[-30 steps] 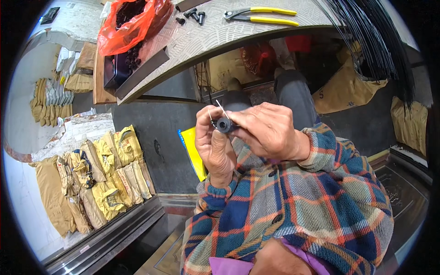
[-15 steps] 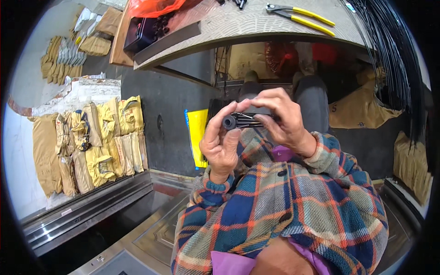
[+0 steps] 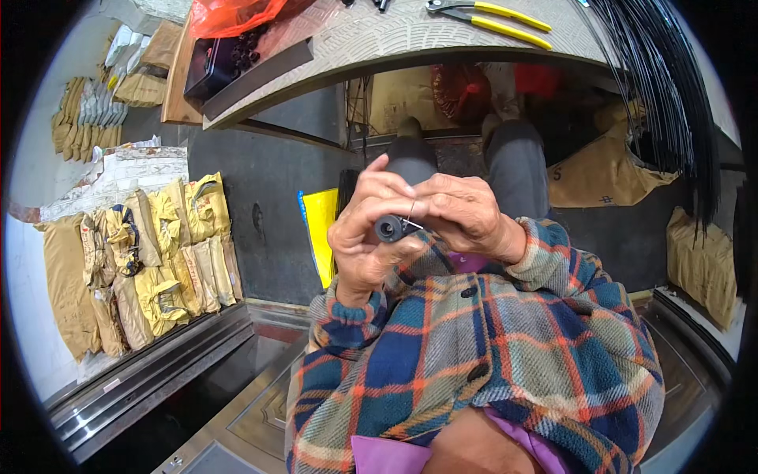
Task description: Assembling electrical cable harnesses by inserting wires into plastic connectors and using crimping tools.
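Tube (image 3: pixel 397 227) in the left hand (image 3: pixel 363 243), pliers (image 3: pixel 512 32) on the table (image 3: pixel 379 41) ahead (wire bundle (image 3: pixel 659 95) right)

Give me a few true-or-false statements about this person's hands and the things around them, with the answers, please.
1. The left hand holds a black cylindrical piece. True.
2. The yellow-handled pliers lie on the tabletop. True.
3. The right hand rests on the tabletop. False: the right hand is raised close beside the left hand.
4. The flat yellow thing is to the right of both hands. False: it is to their left.
5. Long black strands hang at the right side of the picture. True.
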`<state>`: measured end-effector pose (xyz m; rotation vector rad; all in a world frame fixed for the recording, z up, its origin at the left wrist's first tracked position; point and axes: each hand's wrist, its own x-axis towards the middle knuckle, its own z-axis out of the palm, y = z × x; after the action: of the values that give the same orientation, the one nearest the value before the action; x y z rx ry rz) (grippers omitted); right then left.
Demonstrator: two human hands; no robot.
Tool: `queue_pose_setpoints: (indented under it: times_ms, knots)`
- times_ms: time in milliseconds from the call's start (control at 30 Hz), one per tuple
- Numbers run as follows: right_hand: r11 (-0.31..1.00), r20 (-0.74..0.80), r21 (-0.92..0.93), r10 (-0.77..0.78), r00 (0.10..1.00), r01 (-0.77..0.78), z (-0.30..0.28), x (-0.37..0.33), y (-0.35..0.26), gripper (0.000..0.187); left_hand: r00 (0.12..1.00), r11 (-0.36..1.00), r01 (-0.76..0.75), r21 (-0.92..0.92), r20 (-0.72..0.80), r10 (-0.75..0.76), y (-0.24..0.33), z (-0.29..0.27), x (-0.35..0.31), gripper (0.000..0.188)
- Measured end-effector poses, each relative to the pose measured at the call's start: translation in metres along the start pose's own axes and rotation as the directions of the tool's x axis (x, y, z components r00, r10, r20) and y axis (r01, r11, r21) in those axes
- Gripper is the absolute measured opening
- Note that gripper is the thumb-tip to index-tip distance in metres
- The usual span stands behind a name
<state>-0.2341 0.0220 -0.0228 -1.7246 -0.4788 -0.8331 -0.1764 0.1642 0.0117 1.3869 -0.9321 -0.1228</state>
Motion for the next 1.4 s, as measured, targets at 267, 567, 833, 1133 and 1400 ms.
queue_pose_setpoints:
  times_ms: [267,567,833,1133,1400]
  knots:
    - [0.987,0.417,-0.025,0.156,0.896,-0.160,-0.071,0.048,0.020,0.024,0.999,0.973,-0.049,-0.226,-0.019,0.046,-0.012,0.008,0.013,0.035]
    - [0.114,0.127,-0.988,0.214,0.968,0.105,-0.149,0.079,0.115,0.034,0.977,0.885,0.207,-0.416,0.040,-0.210,-0.015,0.019,0.010,0.066]
    - [0.816,0.103,-0.157,0.573,0.813,-0.556,-0.119,0.047,0.029,0.012,0.976,0.885,0.208,-0.416,0.036,-0.213,-0.021,0.011,0.012,0.060]
    - [-0.047,0.484,-0.874,0.006,0.875,0.484,-0.089,0.068,-0.048,0.039,0.976,0.966,0.183,-0.183,-0.080,-0.200,-0.018,0.020,0.008,0.064]
    - [-0.359,0.732,-0.647,-0.045,0.680,0.672,-0.098,0.071,-0.049,0.033,0.965,0.955,0.199,-0.222,-0.124,-0.230,-0.016,0.021,0.009,0.061]
